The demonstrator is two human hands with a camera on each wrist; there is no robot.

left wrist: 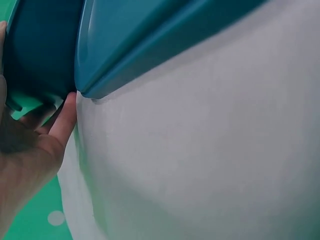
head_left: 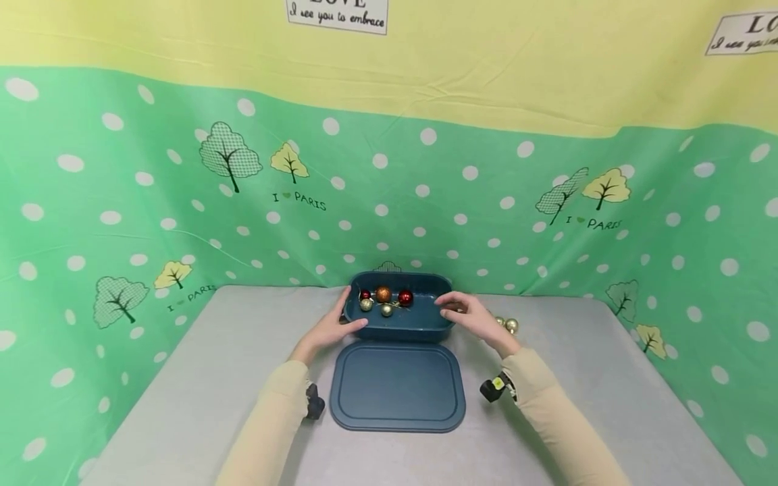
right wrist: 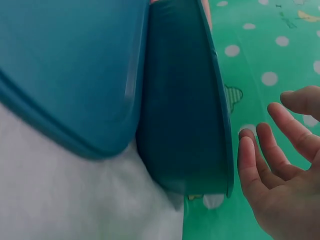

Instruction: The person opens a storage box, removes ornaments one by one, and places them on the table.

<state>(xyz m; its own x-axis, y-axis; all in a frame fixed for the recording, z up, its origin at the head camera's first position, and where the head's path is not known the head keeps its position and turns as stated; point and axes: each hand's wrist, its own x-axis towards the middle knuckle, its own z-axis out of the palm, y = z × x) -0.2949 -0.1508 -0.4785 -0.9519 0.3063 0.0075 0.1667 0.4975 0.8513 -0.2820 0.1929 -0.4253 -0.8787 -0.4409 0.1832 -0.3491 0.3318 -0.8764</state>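
Note:
A dark blue box (head_left: 398, 329) stands open at the back middle of the grey table, with several small baubles (head_left: 385, 302) inside, red, orange and gold. Its flat lid (head_left: 398, 385) lies on the table just in front of it. My left hand (head_left: 333, 329) rests against the box's left end, thumb up by the rim and fingers lying fairly straight along the front wall. The left wrist view shows a finger (left wrist: 65, 120) touching the box (left wrist: 40, 55) beside the lid (left wrist: 150, 35). My right hand (head_left: 471, 316) hovers at the right end. Its relaxed fingers (right wrist: 272, 150) are apart from the box (right wrist: 185, 115).
Two gold baubles (head_left: 507, 325) lie loose on the table (head_left: 182, 405) just right of my right hand. A green dotted cloth (head_left: 121, 202) walls in the table at the back and on both sides.

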